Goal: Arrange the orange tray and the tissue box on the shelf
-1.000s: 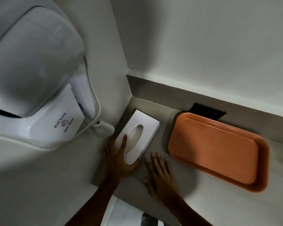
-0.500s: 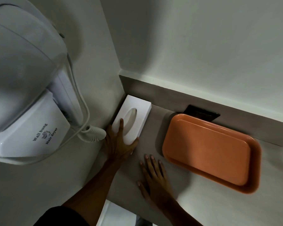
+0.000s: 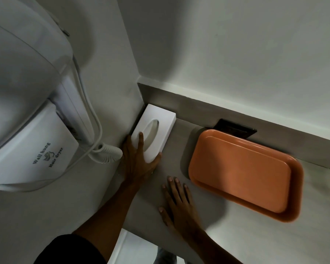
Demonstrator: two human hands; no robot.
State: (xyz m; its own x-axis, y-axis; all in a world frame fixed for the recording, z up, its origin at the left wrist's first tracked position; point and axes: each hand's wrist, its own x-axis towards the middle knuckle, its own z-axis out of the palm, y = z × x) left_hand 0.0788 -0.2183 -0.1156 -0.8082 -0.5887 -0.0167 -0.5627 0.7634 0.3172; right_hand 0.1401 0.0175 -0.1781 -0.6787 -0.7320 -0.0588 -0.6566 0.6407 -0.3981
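Left hand point(image 3: 139, 162) grips the near end of the tissue box point(image 3: 154, 132), which sits in the shelf point(image 3: 236, 235) corner. Right hand point(image 3: 176, 202) lies flat, empty. Orange tray point(image 3: 244, 172) rests askew; it could overhang the edge.
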